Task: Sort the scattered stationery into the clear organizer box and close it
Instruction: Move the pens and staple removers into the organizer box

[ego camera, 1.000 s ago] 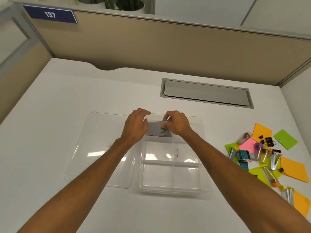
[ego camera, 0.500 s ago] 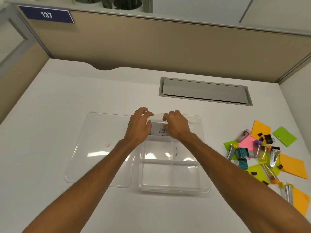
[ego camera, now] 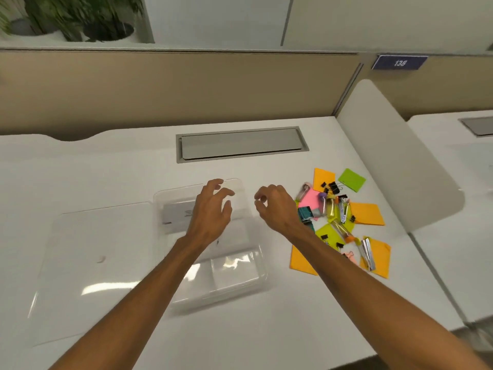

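Observation:
The clear organizer box (ego camera: 240, 273) lies open on the white desk, its clear lid (ego camera: 90, 263) flat to its left. A grey card (ego camera: 177, 213) rests in the box's far left compartment. My left hand (ego camera: 213, 212) hovers over the far part of the box, fingers spread, holding nothing. My right hand (ego camera: 274, 206) is just right of the box, fingers curled loosely and empty, between the box and the stationery pile (ego camera: 344, 217). The pile holds orange, green and pink sticky notes, black binder clips, small staplers and highlighters.
A grey cable hatch (ego camera: 240, 144) is set into the desk behind the box. A beige partition (ego camera: 186, 86) runs along the back, and a white rounded divider (ego camera: 394, 161) stands just right of the pile. The desk's front edge is near my forearms.
Both hands have let go of the grey card, which now lies in the box. My right hand has moved right, toward the pile. The camera has swung right.

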Motion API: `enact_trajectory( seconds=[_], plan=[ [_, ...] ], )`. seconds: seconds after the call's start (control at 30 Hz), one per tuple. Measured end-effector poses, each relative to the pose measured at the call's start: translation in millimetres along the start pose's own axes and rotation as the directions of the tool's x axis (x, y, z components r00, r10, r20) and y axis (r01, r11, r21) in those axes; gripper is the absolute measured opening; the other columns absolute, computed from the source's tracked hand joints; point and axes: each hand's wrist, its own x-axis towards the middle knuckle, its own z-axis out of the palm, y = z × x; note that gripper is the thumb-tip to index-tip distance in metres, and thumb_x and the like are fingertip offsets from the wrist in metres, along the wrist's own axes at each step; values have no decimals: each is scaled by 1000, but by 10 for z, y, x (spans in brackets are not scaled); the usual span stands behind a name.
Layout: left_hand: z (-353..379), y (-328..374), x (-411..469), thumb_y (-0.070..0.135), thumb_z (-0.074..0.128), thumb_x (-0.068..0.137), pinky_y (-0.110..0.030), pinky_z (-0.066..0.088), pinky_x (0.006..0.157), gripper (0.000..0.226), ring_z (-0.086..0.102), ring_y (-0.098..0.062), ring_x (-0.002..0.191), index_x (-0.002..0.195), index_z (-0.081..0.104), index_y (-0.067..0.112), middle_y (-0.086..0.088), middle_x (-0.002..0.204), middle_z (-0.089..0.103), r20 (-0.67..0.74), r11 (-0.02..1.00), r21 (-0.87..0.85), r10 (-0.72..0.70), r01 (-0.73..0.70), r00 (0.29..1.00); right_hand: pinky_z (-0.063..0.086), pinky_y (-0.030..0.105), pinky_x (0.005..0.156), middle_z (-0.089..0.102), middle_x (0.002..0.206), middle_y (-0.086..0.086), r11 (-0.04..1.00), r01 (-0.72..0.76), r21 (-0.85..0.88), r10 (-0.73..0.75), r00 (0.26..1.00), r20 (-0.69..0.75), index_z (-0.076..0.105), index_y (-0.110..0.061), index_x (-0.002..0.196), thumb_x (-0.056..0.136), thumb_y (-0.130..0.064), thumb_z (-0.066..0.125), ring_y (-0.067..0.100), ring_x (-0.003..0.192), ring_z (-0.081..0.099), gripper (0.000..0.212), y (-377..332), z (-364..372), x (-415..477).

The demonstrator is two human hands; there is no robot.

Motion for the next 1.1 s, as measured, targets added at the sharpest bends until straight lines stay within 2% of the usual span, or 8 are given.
enact_trajectory(
  seconds=[0.23, 0.33, 0.47, 0.63, 0.7, 0.8, 0.97, 1.1],
  plan=[
    [614, 577, -39, 19, 57, 91, -35, 49, 89, 23, 55, -19, 109, 114, 63, 18, 0, 132, 47, 120, 999, -22, 32, -29, 992, 55, 39, 72, 72, 96, 5, 991, -128, 37, 127, 992, 19, 70, -12, 104, 89, -18, 61, 21, 88, 65, 19, 845, -417, -325],
    [882, 769, -59, 22, 61, 91, -36, 51, 83, 32, 59, -19, 96, 122, 59, 16, -3, 124, 49, 231, 999, -35, -30, 39, 973, 54, 36, 72, 70, 97, 7, 986, -167, 30, 165, 984, 62, 68, -11, 104, 87, -17, 63, 23, 87, 64, 19, 1162, -503, -512],
    [1232, 935, -83, 26, 67, 87, -35, 50, 85, 45, 57, -24, 99, 128, 54, 13, -7, 126, 46, 345, 985, 1, -160, 170, 925, 47, 33, 70, 60, 98, 2, 971, -238, 23, 233, 964, 128, 63, -14, 102, 84, -24, 69, 21, 89, 59, 22, 1494, -484, -812],
    [1546, 1064, -172, 25, 66, 87, -36, 51, 81, 40, 58, -25, 98, 124, 56, 15, -7, 122, 47, 324, 967, 32, -249, 252, 913, 38, 32, 62, 57, 97, 3, 964, -240, -112, 263, 924, 277, 48, -16, 108, 79, -46, 73, 25, 89, 57, 49, 1723, -348, -1092],
    [1622, 1102, -204, 24, 65, 86, -37, 51, 80, 36, 58, -24, 96, 121, 57, 16, -7, 120, 48, 308, 960, 43, -276, 276, 910, 40, 34, 64, 57, 103, 5, 968, -215, -132, 247, 915, 319, 41, -17, 118, 77, -45, 75, 27, 94, 59, 61, 1758, -281, -1149],
    [1701, 1148, -222, 23, 65, 86, -33, 48, 76, 33, 55, -21, 94, 117, 57, 17, -8, 117, 50, 282, 952, 80, -305, 295, 909, 41, 33, 61, 62, 106, 9, 974, -178, -139, 211, 938, 276, 35, -17, 128, 84, -33, 70, 28, 93, 62, 58, 1775, -215, -1186],
    [1786, 1209, -143, 22, 63, 88, -34, 45, 79, 40, 55, -25, 105, 125, 50, 12, -11, 121, 50, 238, 929, 149, -365, 337, 900, 36, 29, 53, 57, 88, 2, 979, -202, -11, 198, 942, 271, 37, -18, 119, 80, -27, 69, 24, 75, 57, 51, 1828, -287, -1159],
    [1855, 1276, -33, 21, 59, 90, -31, 41, 73, 38, 57, -28, 103, 124, 46, 8, -13, 119, 50, 214, 920, 219, -370, 325, 904, 40, 30, 54, 58, 77, -1, 929, -265, 257, 182, 934, 308, 47, -19, 110, 73, -26, 74, 20, 68, 57, 46, 1883, -438, -1041]
  ],
)
